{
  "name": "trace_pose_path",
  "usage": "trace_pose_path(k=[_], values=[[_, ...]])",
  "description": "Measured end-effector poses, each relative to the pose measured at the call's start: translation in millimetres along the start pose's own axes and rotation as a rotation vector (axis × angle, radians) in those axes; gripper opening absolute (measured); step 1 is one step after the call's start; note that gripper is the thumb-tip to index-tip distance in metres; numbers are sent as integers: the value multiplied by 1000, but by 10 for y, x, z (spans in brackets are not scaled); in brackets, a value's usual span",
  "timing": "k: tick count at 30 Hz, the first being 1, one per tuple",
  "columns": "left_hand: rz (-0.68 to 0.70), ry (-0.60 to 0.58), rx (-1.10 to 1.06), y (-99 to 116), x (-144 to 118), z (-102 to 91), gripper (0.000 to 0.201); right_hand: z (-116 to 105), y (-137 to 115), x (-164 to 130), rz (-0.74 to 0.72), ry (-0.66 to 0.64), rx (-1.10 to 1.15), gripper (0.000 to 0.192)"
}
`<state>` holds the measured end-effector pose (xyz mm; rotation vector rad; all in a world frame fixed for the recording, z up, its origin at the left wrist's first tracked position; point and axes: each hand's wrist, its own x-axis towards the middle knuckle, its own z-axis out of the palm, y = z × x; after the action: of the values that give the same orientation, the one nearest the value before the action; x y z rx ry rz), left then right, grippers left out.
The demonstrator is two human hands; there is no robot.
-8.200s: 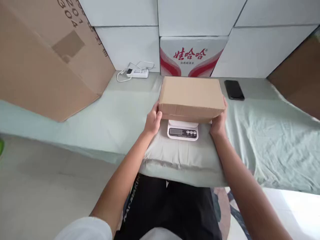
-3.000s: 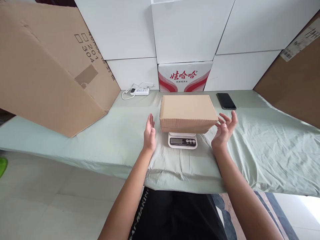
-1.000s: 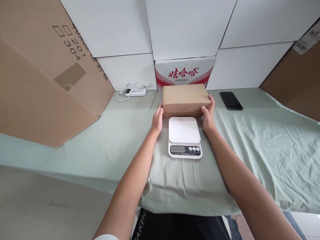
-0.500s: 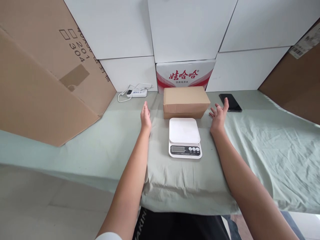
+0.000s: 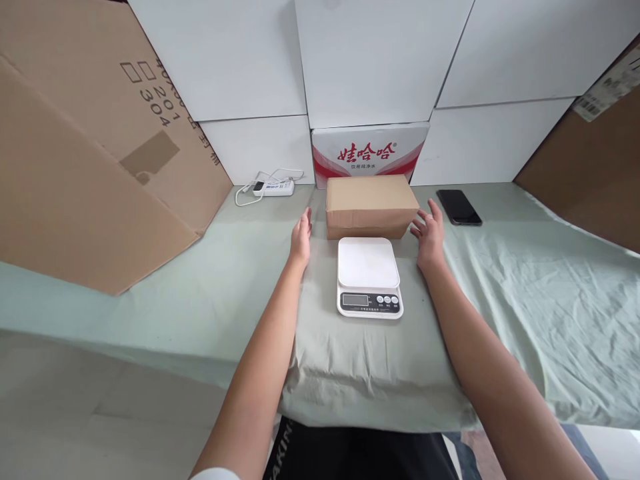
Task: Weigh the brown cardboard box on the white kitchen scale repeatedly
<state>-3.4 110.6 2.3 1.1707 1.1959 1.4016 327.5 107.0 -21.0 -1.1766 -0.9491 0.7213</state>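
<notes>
A closed brown cardboard box (image 5: 371, 205) lies on the cloth-covered table, just behind a white digital kitchen scale (image 5: 369, 277). The scale's platform is bare and its display looks blank. My left hand (image 5: 301, 237) is held on edge to the left of the box, apart from it, with fingers stretched out and nothing in them. On the other side, my right hand (image 5: 429, 233) is close to the box's right end, its fingers spread; whether a fingertip touches the cardboard I cannot tell.
Behind the box stands a white and red carton (image 5: 370, 153) against white panels. A black phone (image 5: 459, 207) lies at the right, a white power strip (image 5: 273, 188) with its cable at the back left. Large cardboard sheets (image 5: 125, 147) wall off both sides.
Both hands have moved inward toward the box, the left one to the right and the right one to the left, away from the phone. The box and scale have stayed put.
</notes>
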Motion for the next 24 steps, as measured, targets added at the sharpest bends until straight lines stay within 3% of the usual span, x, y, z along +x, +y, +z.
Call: trace_pose_path(k=[7,12,15,19,24], values=[[21,-136,75,-70,-72,88,97,100,57,-52,-97,-189,-32,77],[53,-264,89,-85,-108,115,91,129,112,-37,-180,-228,-131,93],[70,-257,94,-77,-95,112,92,197,96,-39,-205,-264,-117,108],[172,-176,90,73,-134,96,96,310,-93,-96,-314,-264,-60,122],[267,-176,84,405,-589,-27,91,123,-501,-353,-510,-245,-146,106]])
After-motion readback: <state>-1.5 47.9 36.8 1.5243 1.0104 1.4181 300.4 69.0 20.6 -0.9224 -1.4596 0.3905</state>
